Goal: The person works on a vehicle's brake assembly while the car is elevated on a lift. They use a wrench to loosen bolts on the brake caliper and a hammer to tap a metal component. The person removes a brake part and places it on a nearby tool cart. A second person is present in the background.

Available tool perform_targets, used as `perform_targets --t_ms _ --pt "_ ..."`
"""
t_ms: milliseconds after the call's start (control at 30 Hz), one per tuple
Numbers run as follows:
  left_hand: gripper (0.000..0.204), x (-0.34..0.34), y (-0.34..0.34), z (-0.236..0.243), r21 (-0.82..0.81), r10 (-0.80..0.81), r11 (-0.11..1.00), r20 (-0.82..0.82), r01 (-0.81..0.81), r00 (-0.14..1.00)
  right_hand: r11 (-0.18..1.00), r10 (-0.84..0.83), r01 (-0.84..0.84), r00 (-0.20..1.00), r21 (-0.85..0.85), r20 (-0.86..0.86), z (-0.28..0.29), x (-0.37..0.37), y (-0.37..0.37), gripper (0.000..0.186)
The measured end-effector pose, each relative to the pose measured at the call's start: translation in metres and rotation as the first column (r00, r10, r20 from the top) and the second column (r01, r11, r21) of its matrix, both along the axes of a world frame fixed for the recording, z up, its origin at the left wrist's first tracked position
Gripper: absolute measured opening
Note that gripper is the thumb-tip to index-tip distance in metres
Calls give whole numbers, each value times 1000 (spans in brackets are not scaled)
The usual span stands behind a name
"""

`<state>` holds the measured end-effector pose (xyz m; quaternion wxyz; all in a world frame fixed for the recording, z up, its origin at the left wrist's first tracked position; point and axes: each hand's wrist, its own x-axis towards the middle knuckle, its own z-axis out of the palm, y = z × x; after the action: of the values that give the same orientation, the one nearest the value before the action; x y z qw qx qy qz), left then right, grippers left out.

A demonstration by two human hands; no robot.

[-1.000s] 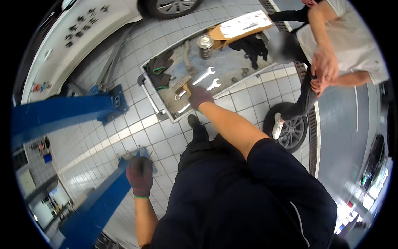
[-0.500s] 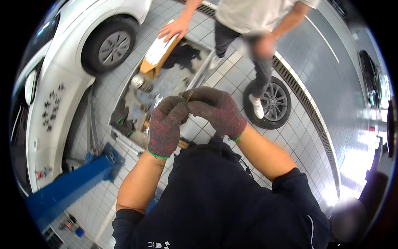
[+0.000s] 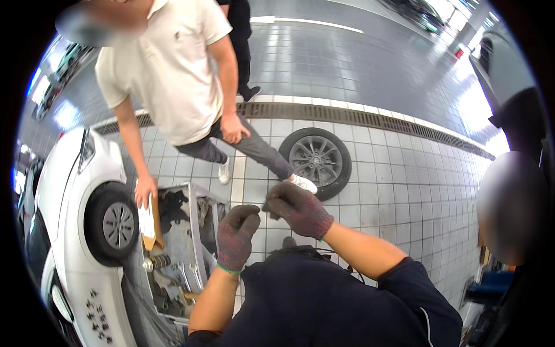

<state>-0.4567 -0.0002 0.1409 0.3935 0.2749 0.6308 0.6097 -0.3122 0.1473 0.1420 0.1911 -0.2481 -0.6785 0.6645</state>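
Note:
Both my hands wear dark grey and red knit work gloves with green cuffs, raised in front of my body and a little apart. My left hand (image 3: 236,242) is closed, its fingers bent in toward the thumb; whether anything is in them is hidden. To its right and slightly farther off, my right hand (image 3: 302,210) is pinched closed. A small dark bit shows at its fingertips, too small to name. Left of my left hand stands a metal tool cart (image 3: 203,243), its top holding wrenches (image 3: 184,276), a cylindrical metal part (image 3: 156,263) and other loose items.
A co-worker in a light polo shirt (image 3: 167,75) stands ahead, one hand on a long cardboard box (image 3: 151,231) on the cart. Beyond my right hand a wheel (image 3: 317,162) lies on the tiled floor. A white car (image 3: 75,231) is at left; another person (image 3: 514,208) is at right.
My view has swung to the right, so the cart and car sit farther left. My hands, touching at the fingertips before, have come apart. The co-worker's hand remains on the box.

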Motion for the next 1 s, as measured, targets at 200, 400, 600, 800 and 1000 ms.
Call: perform_targets --t_ms 200,400,600,800,1000 --pt "21 12 47 15 -65 -322 945 -375 322 869 898 -167 69 967 434 193 -3 63 9 13" --pt "16 19 81 1 -99 -583 802 -341 589 738 748 -337 134 921 650 198 -7 82 -1 17" --pt "16 6 112 -4 -44 -679 696 -364 717 637 838 -455 254 814 482 361 22 80 -12 25" --pt "18 7 124 -13 44 -742 640 -225 767 632 834 -551 475 748 282 370 20 80 -22 29" --pt "23 14 135 -13 63 -841 538 -22 840 540 733 -679 588 661 342 319 14 95 -29 28"
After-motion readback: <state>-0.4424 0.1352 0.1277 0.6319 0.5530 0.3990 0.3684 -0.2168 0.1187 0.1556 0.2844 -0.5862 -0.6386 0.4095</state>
